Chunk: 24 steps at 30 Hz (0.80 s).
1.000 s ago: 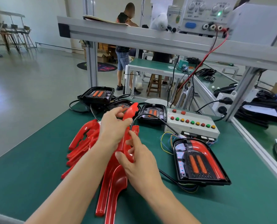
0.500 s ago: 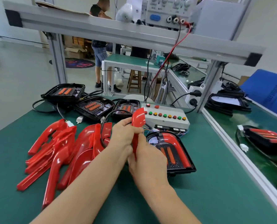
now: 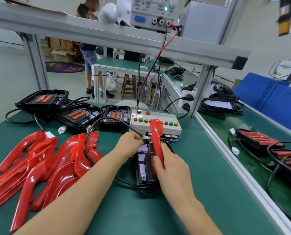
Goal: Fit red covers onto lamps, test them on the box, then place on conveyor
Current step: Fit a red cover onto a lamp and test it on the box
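The right hand (image 3: 172,165) grips one red cover (image 3: 156,139) by its near end, fingers curled round it; the cover stands tilted on edge, its long axis running away from the person, far tip overlapping the test box (image 3: 155,122). Directly beneath lies the black lamp (image 3: 145,164), flat on the green counter (image 3: 192,192), long axis roughly parallel to the cover, some red indicator lights showing along its left side. The cover is above and slightly right of the lamp's middle; seating it appears to call for laying it over flat, and the right hand is the nearer. The left hand (image 3: 128,144) is curled at the lamp's far left corner, pinching what looks like the cable (image 3: 107,120) or its connector; which one cannot be told. Spare covers (image 3: 44,160) are heaped to the left; uncovered lamps (image 3: 77,114) sit behind them. Finished lamps (image 3: 256,139) lie on the conveyor (image 3: 253,165) at right. Panel lettering on the power supply (image 3: 151,12) overhead is too blurred to read.
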{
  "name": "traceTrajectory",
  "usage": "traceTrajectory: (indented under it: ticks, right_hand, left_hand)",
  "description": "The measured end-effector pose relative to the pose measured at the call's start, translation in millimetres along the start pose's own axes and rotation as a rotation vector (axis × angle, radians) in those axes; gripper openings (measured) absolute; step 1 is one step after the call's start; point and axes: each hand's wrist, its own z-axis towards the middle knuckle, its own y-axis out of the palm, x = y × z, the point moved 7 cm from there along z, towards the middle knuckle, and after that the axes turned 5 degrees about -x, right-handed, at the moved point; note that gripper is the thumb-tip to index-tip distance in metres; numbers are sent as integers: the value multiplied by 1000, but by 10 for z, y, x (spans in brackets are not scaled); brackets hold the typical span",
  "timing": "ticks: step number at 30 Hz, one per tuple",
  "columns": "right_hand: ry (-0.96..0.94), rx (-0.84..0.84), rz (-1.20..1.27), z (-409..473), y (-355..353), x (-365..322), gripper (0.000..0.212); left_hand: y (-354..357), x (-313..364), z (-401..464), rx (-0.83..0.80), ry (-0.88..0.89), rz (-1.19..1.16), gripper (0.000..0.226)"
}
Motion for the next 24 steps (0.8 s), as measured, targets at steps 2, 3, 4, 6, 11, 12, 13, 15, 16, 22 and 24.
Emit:
traceTrajectory:
  ticks: [2, 3, 4, 6, 11, 12, 13, 15, 16, 22, 24]
  right_hand:
    - [0, -9, 1, 6, 16, 31, 39]
    - [1, -16, 0, 9, 21, 45, 40]
    - [3, -25, -4, 10, 24, 57, 42]
    - [9, -35, -6, -1, 18, 86, 44]
    - [7, 3, -25, -66, -59, 139, 44]
    - [4, 10, -32, -85, -74, 129, 45]
    - [-1, 18, -41, -104, -96, 113, 46]
    - [-17, 39, -47, -149, -153, 68, 44]
    - [-29, 45, -50, -179, -179, 38, 43]
    - [-88, -54, -139, -367, -96, -162, 46]
    - [-74, -85, -153, -391, -52, -166, 48]
  left_hand:
    - [53, -55, 25, -32, -77, 120, 12]
    - [51, -61, 35, -26, -107, 118, 15]
    - [52, -72, 60, -19, -136, 67, 15]
    - [88, -76, 64, -27, -196, -156, 7]
    - [270, -114, -66, -112, -291, -714, 9]
    - [301, -127, -88, -121, -301, -822, 13]
    - [319, -129, -111, -128, -301, -908, 17]
    - [353, -95, -133, -162, -259, -1065, 30]
    - [368, -55, -142, -187, -227, -1142, 39]
    - [281, 77, -182, -78, -104, -1135, 26]
    - [282, 97, -186, -101, -79, -1125, 32]
